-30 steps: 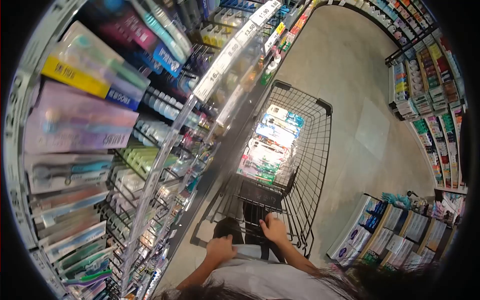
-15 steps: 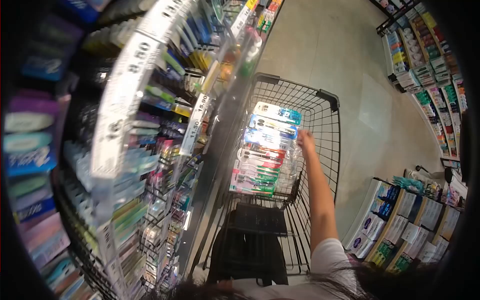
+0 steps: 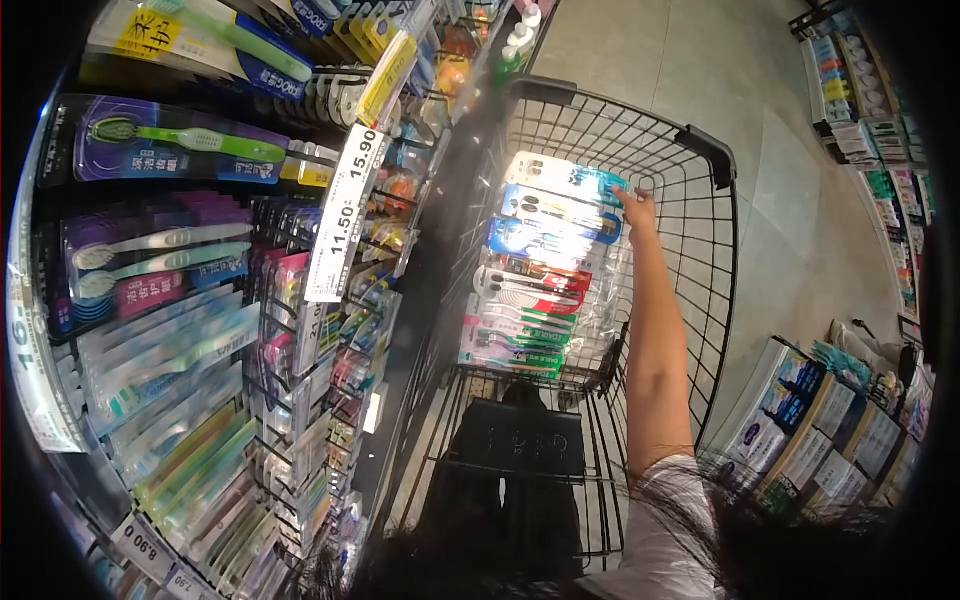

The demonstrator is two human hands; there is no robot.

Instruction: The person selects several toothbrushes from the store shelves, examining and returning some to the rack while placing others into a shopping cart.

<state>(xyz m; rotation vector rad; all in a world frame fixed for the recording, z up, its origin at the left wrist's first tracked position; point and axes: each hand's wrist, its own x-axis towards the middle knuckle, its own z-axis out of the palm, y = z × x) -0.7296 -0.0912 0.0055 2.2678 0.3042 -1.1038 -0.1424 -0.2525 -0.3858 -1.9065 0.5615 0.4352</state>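
My right hand (image 3: 639, 207) reaches into the wire shopping cart (image 3: 722, 240), at the right end of a white and teal toothbrush pack (image 3: 565, 176). Its fingers are apart, the tips right at the pack's edge, and nothing shows between them. Below that pack, several more toothbrush packs lie overlapping in a column: a blue one (image 3: 500, 238) washed out by glare, a red one (image 3: 568, 296) with dark brush heads, and green and white ones (image 3: 520, 338). Clear plastic wrapping glints along their right side. My left hand is out of view.
Close on the left, shelves hold hanging toothbrushes (image 3: 190, 142) behind price labels (image 3: 342, 215). A black panel (image 3: 522, 440) hangs on the cart's near side. Grey floor (image 3: 640, 60) lies ahead; stacked boxed goods (image 3: 800, 430) stand at lower right, more shelves (image 3: 860, 110) farther off.
The view has shifted, and the left shelf's toothbrushes now show sharper and larger. My right hand has moved up along the packs' right side to the topmost one. The packs keep their arrangement.
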